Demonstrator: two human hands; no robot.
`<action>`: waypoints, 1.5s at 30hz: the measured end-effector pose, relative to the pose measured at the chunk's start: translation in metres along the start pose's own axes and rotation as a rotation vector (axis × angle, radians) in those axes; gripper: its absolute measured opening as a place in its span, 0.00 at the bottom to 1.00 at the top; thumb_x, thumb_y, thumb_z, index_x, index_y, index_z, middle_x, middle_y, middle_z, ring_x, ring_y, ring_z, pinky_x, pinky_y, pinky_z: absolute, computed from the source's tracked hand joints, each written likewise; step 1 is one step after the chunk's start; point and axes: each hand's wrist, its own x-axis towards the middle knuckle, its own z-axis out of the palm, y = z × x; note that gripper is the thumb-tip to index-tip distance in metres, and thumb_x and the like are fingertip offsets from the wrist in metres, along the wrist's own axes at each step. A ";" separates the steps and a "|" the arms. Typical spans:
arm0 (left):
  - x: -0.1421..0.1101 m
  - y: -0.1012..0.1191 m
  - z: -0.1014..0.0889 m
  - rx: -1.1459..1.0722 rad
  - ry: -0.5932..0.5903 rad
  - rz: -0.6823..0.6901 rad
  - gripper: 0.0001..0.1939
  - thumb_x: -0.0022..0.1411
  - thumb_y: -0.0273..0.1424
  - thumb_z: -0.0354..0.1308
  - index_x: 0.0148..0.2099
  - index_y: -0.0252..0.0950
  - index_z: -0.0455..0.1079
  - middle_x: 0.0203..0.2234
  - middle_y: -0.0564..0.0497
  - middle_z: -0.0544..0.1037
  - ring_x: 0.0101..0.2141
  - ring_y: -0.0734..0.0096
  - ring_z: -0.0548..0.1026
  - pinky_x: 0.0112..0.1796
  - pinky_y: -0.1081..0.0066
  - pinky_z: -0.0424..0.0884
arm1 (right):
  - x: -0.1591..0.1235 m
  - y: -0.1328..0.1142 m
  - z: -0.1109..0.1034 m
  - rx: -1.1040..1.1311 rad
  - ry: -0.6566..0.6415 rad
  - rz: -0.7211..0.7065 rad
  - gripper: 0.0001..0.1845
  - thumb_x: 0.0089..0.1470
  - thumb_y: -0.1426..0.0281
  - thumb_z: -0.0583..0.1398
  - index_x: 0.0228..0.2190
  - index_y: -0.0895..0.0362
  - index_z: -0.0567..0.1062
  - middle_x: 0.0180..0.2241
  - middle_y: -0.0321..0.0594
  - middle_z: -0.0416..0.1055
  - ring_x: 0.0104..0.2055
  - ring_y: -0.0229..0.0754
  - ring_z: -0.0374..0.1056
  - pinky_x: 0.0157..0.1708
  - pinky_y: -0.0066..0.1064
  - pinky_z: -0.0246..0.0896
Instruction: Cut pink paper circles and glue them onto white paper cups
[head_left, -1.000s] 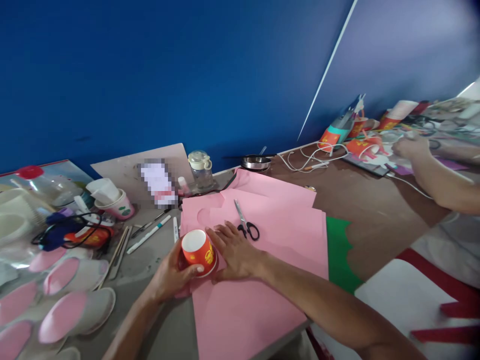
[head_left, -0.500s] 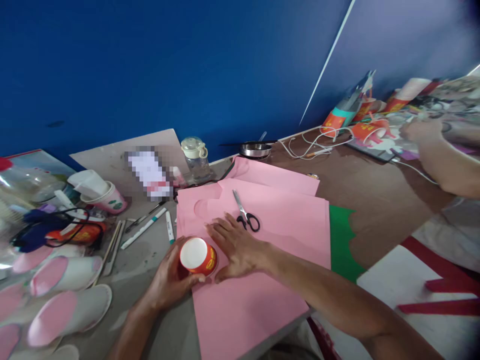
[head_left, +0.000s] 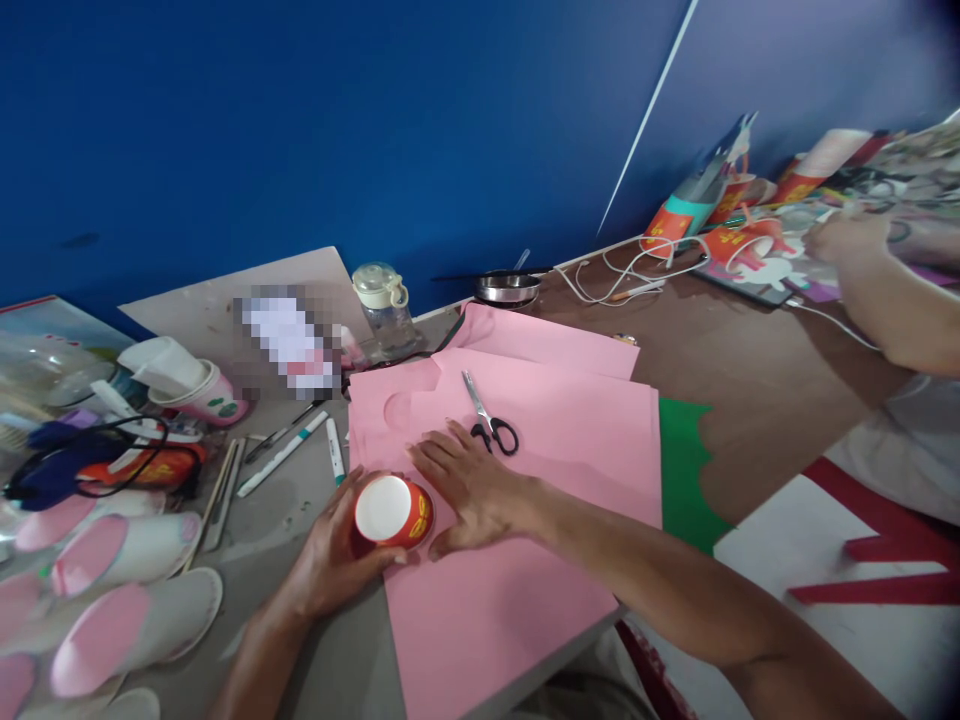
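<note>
A red paper cup (head_left: 414, 518) with yellow markings stands on pink paper (head_left: 517, 610), its round white end facing up. I cannot tell whether that end is the mouth or the base. My left hand (head_left: 330, 560) is curved around the cup's left side, thumb at the front. Flat on the paper just right of the cup lies my right hand (head_left: 476, 490), its fingers spread and holding nothing. Black-handled scissors (head_left: 480, 412) rest on the paper beyond that hand. A faint round outline shows on the sheet near the fingertips.
White-and-pink cut cups (head_left: 112, 625) lie at the left, near a pink cup (head_left: 217, 395). Markers (head_left: 281, 455) and a lidded jar (head_left: 382, 300) sit further back. Green paper (head_left: 686, 480) sticks out at the right. Another person's arm (head_left: 862, 280) reaches over the table at far right.
The view has shifted slightly. Both my hands and the cup keep nearly the same places on the paper; the other person's hand has moved a little.
</note>
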 end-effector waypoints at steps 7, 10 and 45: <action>0.003 0.005 -0.004 0.033 -0.010 0.051 0.39 0.49 0.49 0.64 0.59 0.35 0.62 0.53 0.35 0.73 0.50 0.47 0.73 0.51 0.49 0.68 | 0.001 -0.002 -0.002 0.009 -0.019 0.013 0.56 0.42 0.48 0.63 0.61 0.68 0.50 0.60 0.61 0.56 0.64 0.60 0.44 0.63 0.58 0.31; 0.004 0.006 -0.005 0.039 -0.007 0.058 0.39 0.48 0.49 0.64 0.58 0.35 0.62 0.52 0.36 0.73 0.50 0.47 0.73 0.51 0.50 0.68 | 0.001 -0.002 -0.001 0.005 -0.019 0.019 0.56 0.42 0.48 0.64 0.61 0.69 0.51 0.60 0.61 0.56 0.64 0.59 0.44 0.63 0.56 0.30; 0.004 0.008 -0.012 -0.034 -0.092 -0.083 0.40 0.46 0.48 0.65 0.58 0.35 0.63 0.50 0.36 0.74 0.48 0.50 0.74 0.50 0.52 0.69 | 0.000 0.003 0.001 0.008 -0.027 0.012 0.53 0.43 0.46 0.61 0.60 0.67 0.55 0.59 0.58 0.57 0.64 0.59 0.44 0.64 0.54 0.25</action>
